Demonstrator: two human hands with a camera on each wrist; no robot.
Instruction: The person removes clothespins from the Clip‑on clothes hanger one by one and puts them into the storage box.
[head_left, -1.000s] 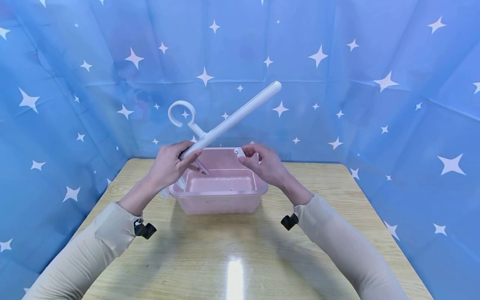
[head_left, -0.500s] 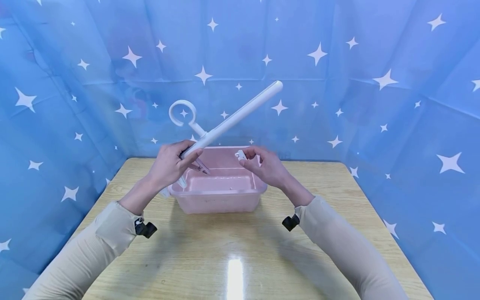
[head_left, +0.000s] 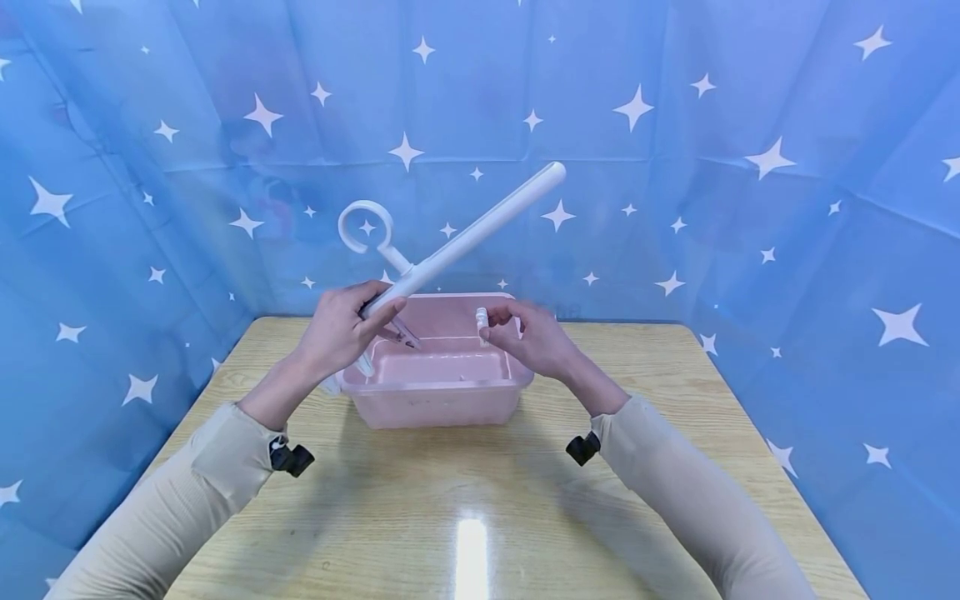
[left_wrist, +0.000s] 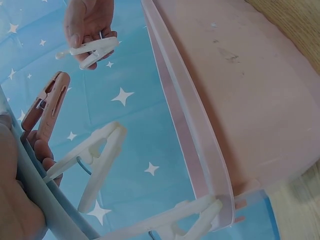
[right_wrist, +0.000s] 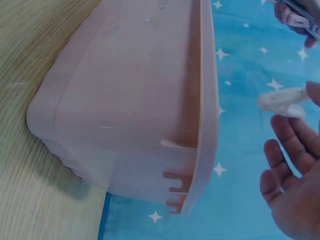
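Note:
My left hand (head_left: 341,329) grips the bar of a white clip hanger (head_left: 480,232), tilted up to the right, its round hook standing off the upper side. A pink clothespin (left_wrist: 57,107) and white clothespins, one of them a nearer clothespin (left_wrist: 107,157), hang from the bar below that hand. My right hand (head_left: 536,337) pinches a loose white clothespin (head_left: 482,321) between thumb and fingers, apart from the hanger. In the right wrist view this clothespin (right_wrist: 280,101) points toward the left hand. Both hands are above the pink plastic basin (head_left: 435,410).
The basin stands on a wood-grain table (head_left: 405,500), toward its far edge. A blue curtain (head_left: 600,208) with white stars closes off the back and both sides. Black wrist cameras, one on the left cuff (head_left: 290,458), sit on both sleeves.
The white clothespin in my right hand has turned from slanted to nearly upright, and that hand has dropped slightly. My left hand and the hanger have barely moved.

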